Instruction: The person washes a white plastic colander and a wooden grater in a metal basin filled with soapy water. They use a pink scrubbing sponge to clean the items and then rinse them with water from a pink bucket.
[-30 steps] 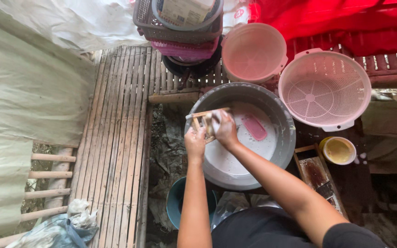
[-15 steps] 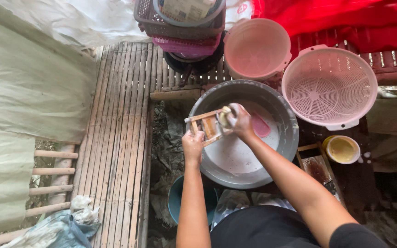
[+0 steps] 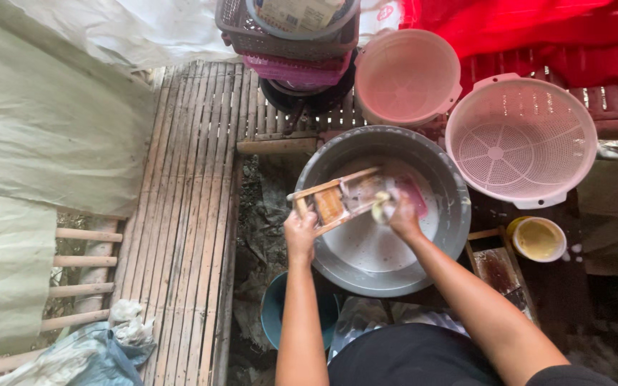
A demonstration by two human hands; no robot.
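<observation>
My left hand (image 3: 300, 232) grips the near end of a wooden slicer board (image 3: 337, 199) and holds it tilted over a large grey metal basin (image 3: 323, 168). My right hand (image 3: 400, 216) presses a pale soapy sponge (image 3: 381, 207) against the far part of the board. The basin holds milky water and a pink object (image 3: 415, 194) lies in it by my right hand.
A pink colander (image 3: 522, 139) and a pink bucket (image 3: 407, 75) stand behind the basin, with stacked baskets (image 3: 287, 39) to their left. A small yellow bowl (image 3: 537, 239) sits at right. A bamboo slat floor (image 3: 187, 207) runs at left, a blue pail (image 3: 275, 311) below.
My right hand with the sponge has slid along the board, away from my left hand toward the basin's middle. The board now lies longer and more tilted across the basin.
</observation>
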